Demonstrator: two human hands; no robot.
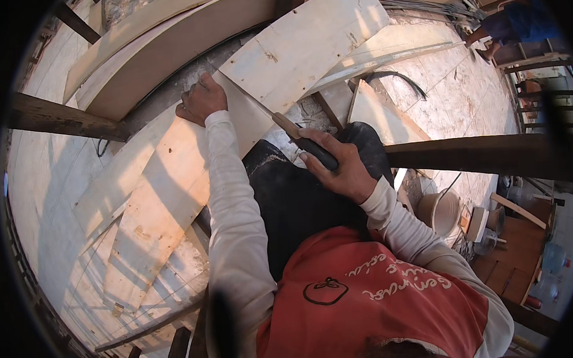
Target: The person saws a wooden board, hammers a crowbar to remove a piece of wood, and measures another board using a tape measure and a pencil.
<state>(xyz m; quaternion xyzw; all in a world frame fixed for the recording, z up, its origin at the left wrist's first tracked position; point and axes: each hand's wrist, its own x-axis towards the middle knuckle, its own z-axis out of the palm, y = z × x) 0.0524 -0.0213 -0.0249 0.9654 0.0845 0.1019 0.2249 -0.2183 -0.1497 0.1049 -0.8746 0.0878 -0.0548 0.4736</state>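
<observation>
Near centre frame, the saw [284,122], probably light with a thin, flexible blade [251,98], is best held by its dark handle [317,152], where the right grip [344,169] clamps, while the left grip [203,101] curls at the pale board [170,180], clamped or not I cannot tell.

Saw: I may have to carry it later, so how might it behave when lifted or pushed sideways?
The saw would probably flex if pushed sideways, since its blade looks long and thin. It is likely light for its length, with so little bulk in the blade. Lifted mid-blade, it may tip toward the handle, which looks much thicker.
</observation>
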